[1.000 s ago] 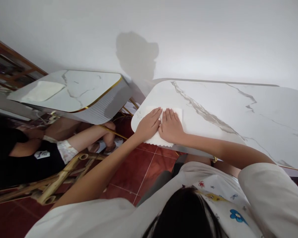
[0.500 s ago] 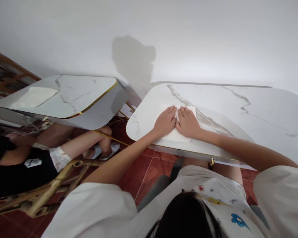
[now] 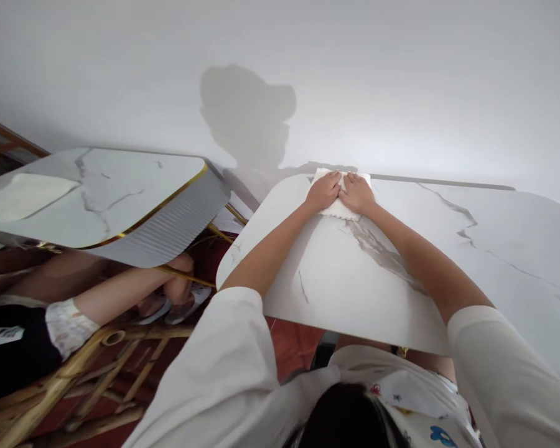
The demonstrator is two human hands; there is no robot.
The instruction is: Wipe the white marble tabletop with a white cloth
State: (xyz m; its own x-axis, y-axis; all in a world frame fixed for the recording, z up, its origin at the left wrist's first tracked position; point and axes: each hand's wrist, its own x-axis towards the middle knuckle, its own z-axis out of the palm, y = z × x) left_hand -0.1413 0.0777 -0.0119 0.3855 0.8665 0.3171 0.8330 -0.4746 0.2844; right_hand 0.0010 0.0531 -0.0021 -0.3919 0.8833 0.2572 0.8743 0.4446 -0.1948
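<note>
Both my arms reach across a white marble-patterned table (image 3: pixel 354 280). My left hand (image 3: pixel 323 191) and my right hand (image 3: pixel 356 193) lie side by side, fingers flat and together, pressing a white cloth (image 3: pixel 340 211) against the tabletop at its far edge by the wall. The cloth shows mostly beneath and around my fingers; a scalloped edge peeks out on the near side.
A second marble table (image 3: pixel 121 193) with a gold rim stands to the left, a pale cloth (image 3: pixel 23 194) lying on it. Under it another person's leg and arm (image 3: pixel 121 292) rest on a bamboo chair (image 3: pixel 70 373). A white wall (image 3: pixel 401 81) is behind. The floor is red tile.
Both hands have slid the cloth away from me, from the near left corner of the table across to its far edge by the wall. My arms are now stretched out.
</note>
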